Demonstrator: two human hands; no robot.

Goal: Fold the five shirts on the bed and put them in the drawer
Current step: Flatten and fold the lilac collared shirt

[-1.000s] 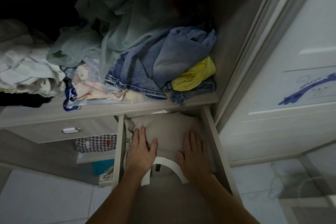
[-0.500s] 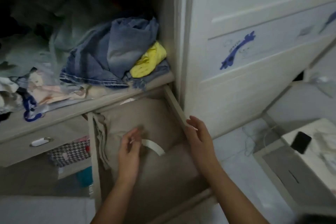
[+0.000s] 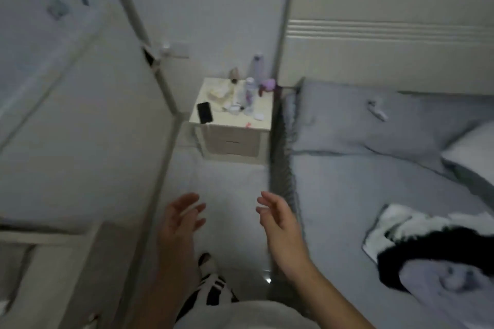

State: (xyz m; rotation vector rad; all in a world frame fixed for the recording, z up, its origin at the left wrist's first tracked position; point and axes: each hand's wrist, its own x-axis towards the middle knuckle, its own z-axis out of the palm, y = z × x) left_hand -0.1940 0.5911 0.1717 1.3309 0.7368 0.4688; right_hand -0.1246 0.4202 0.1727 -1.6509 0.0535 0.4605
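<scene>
Both hands, left [image 3: 181,218] and right [image 3: 278,218], hang open and empty; the black-and-white shirt [image 3: 417,238] lies on the bed [image 3: 347,195] toward its near edge, closest to the right hand.

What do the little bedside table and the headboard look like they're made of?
The bedside table looks like pale laminated wood board: flat matte panels, crisp square edges and drawer fronts. The headboard looks like beige padded fabric or faux leather, judging by its soft matte face and ribbed horizontal stripes, though blur leaves that open.
</scene>
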